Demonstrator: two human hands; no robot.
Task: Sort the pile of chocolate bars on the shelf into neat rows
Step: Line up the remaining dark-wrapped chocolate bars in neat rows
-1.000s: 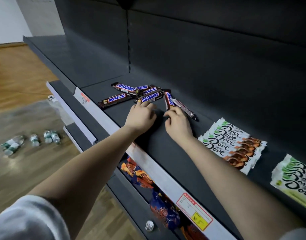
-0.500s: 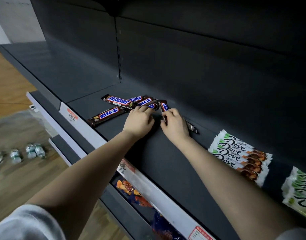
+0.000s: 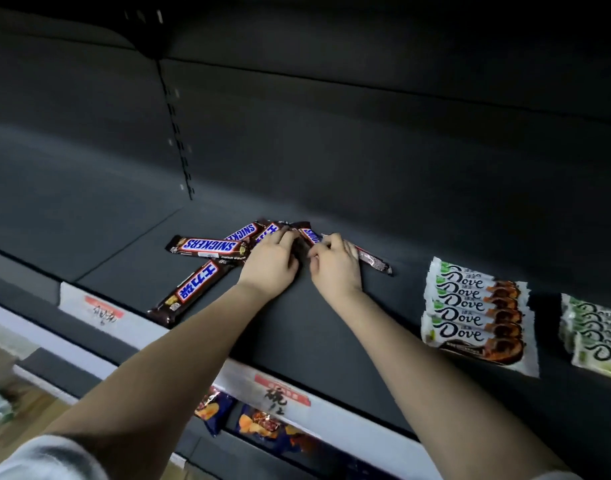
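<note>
Fingers of left hand (image 3: 273,263) and right hand (image 3: 336,266) grip piled chocolate bars (image 3: 210,244); hasty pull could knock front bar (image 3: 193,289) off shelf (image 3: 297,327).

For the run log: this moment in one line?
step: sorting Snickers pile | left hand: fingers on pile | right hand: pinches angled bar | Dove rows: neat
</note>
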